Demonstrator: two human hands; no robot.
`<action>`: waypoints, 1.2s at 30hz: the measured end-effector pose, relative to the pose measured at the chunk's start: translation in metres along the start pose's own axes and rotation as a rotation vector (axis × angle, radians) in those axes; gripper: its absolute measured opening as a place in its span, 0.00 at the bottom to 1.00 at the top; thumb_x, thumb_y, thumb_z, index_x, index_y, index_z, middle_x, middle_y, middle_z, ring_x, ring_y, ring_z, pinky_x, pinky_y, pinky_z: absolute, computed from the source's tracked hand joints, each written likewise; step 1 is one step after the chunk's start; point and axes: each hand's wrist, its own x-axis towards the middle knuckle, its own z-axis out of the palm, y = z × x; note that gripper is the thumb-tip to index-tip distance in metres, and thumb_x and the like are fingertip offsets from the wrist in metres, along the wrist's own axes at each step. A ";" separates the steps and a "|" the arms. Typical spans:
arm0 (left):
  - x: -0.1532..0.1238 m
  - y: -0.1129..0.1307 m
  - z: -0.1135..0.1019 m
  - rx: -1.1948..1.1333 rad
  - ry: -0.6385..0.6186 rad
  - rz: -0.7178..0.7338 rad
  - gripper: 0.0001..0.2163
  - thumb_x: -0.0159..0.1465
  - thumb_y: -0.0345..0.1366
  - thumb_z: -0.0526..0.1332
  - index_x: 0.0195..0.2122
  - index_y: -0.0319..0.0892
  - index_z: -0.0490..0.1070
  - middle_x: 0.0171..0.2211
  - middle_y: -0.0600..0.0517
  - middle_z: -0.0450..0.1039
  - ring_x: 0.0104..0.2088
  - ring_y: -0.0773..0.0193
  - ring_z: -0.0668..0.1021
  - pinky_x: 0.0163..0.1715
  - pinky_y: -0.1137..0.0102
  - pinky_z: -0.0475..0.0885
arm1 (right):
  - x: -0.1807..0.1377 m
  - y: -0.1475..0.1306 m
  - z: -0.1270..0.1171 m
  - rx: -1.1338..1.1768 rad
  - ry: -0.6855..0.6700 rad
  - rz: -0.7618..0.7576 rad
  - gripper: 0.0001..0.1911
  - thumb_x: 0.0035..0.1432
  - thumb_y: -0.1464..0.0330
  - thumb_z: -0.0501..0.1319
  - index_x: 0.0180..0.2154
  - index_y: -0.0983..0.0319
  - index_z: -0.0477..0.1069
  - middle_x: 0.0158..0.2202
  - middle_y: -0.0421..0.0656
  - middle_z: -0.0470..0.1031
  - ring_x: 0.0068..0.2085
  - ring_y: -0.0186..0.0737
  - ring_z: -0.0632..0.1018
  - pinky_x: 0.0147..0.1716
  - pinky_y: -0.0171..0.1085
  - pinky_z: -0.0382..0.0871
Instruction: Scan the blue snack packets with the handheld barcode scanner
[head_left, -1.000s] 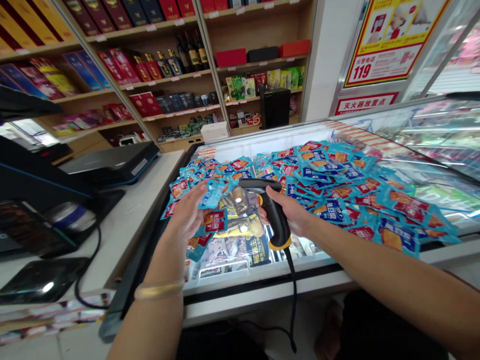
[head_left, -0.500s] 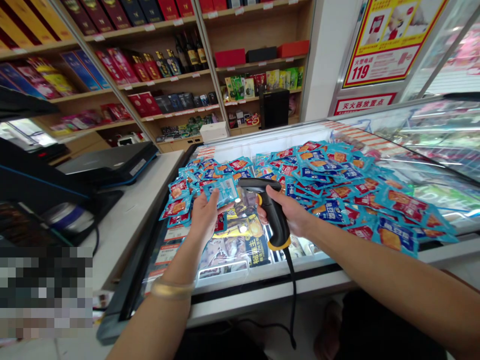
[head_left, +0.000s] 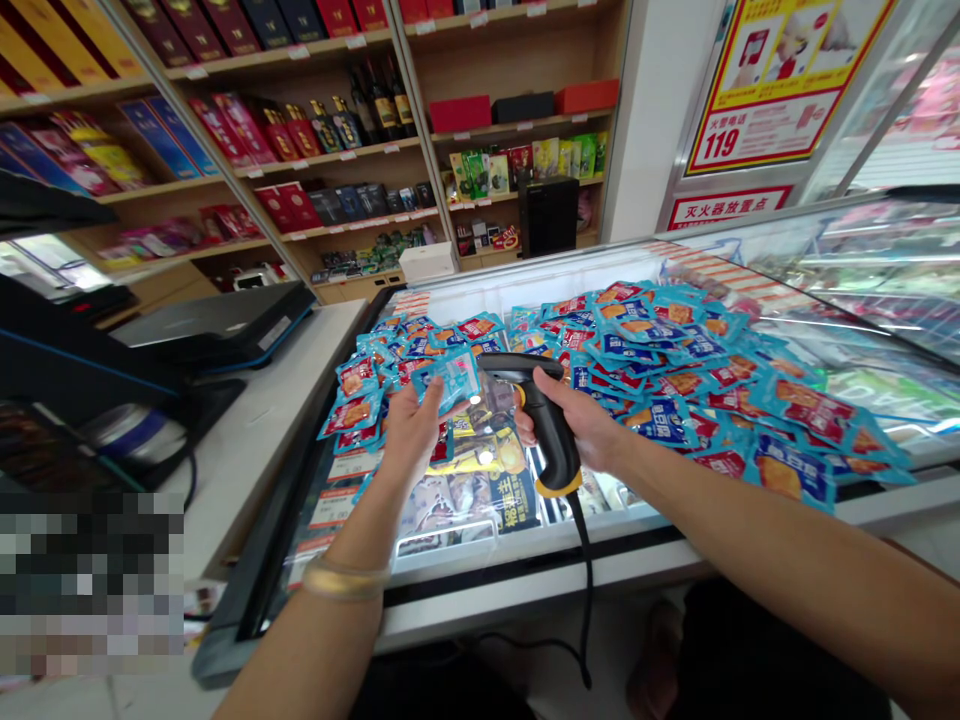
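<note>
The left hand (head_left: 411,425) pinches a light, crinkly, slippery snack packet (head_left: 450,378) by its edge, just left of the scanner (head_left: 541,415) gripped in the right hand (head_left: 581,425).

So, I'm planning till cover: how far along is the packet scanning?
Done: perhaps the smaller pile beside the left hand, though nothing shows which packets are scanned. In hand: the left hand holds one blue packet in front of the scanner gripped by the right hand. Left: probably the large heap on the right, so most remains.
</note>
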 end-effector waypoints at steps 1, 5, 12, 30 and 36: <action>0.000 -0.001 0.000 0.003 0.001 -0.002 0.23 0.52 0.53 0.67 0.42 0.42 0.73 0.43 0.49 0.77 0.49 0.54 0.77 0.47 0.52 0.77 | 0.000 0.000 0.000 0.001 -0.002 -0.002 0.22 0.53 0.50 0.63 0.31 0.63 0.70 0.21 0.39 0.68 0.23 0.32 0.67 0.26 0.32 0.63; 0.002 -0.004 0.000 0.032 0.020 -0.006 0.22 0.53 0.53 0.66 0.42 0.43 0.73 0.41 0.50 0.77 0.47 0.54 0.78 0.45 0.53 0.78 | 0.000 -0.002 0.003 0.006 -0.007 -0.017 0.21 0.54 0.50 0.62 0.31 0.63 0.70 0.21 0.39 0.68 0.23 0.32 0.67 0.25 0.32 0.63; 0.008 0.004 0.028 0.382 -0.112 0.210 0.20 0.61 0.50 0.59 0.48 0.44 0.74 0.45 0.48 0.77 0.46 0.53 0.78 0.49 0.55 0.75 | -0.019 -0.032 0.005 0.000 0.002 -0.159 0.22 0.52 0.48 0.62 0.30 0.61 0.68 0.21 0.39 0.67 0.24 0.33 0.67 0.26 0.33 0.63; 0.021 0.011 0.230 1.270 -0.684 0.691 0.30 0.58 0.49 0.64 0.59 0.41 0.64 0.61 0.42 0.64 0.62 0.44 0.64 0.62 0.45 0.55 | -0.118 -0.096 -0.089 -0.043 0.364 -0.457 0.23 0.55 0.47 0.59 0.30 0.60 0.67 0.22 0.39 0.65 0.23 0.34 0.67 0.24 0.34 0.65; 0.016 0.015 0.202 1.181 -0.522 0.709 0.33 0.59 0.47 0.64 0.63 0.43 0.57 0.65 0.41 0.57 0.65 0.48 0.60 0.63 0.48 0.54 | -0.114 -0.094 -0.082 -0.038 0.349 -0.448 0.23 0.55 0.47 0.59 0.31 0.61 0.68 0.22 0.39 0.65 0.23 0.34 0.67 0.23 0.32 0.66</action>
